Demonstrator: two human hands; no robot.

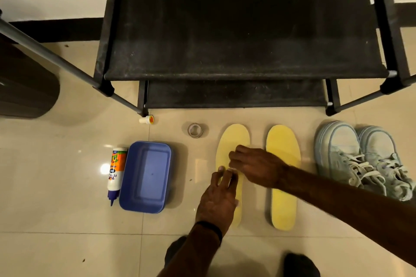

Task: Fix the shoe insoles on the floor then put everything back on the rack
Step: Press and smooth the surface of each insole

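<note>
A: Head view: where's the left insole [231,141]?
B: On the floor [67,220] before the rack [225,29]. Left hand [217,200] presses it with straight fingers; right hand [254,165], fingers curled, pinches something on it.

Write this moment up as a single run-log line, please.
stage: fixing left insole | left hand, right hand: both on it | right insole: untouched | glue bottle: uncapped, lying by blue tray | rack: bare
</note>
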